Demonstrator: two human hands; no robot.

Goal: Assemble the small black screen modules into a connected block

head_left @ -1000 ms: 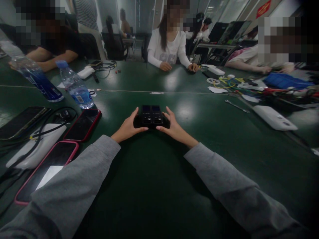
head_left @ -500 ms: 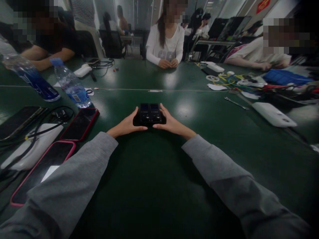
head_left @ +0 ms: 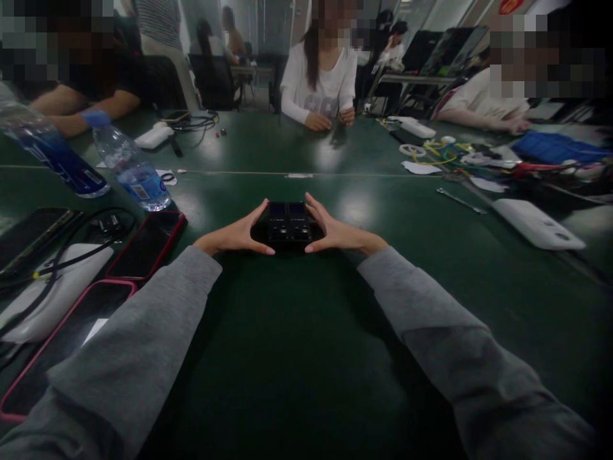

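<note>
A small black device (head_left: 288,225) with two dark panels on top rests on the green table (head_left: 297,358) straight ahead of me. My left hand (head_left: 234,235) grips its left side, thumb along the near edge and fingers round the far corner. My right hand (head_left: 338,233) holds the right side the same way. Both arms wear grey sleeves.
On my left lie two phones (head_left: 146,245) in red and pink cases, a white power bank (head_left: 43,291) with black cables, and two water bottles (head_left: 129,167). A white box (head_left: 539,223), a metal tool (head_left: 460,200) and coloured wires are on the right. Other people sit across the table.
My hands have closed in tighter on the black device, thumbs sliding along its near edge. The view has dipped slightly. The person opposite has drawn both hands together.
</note>
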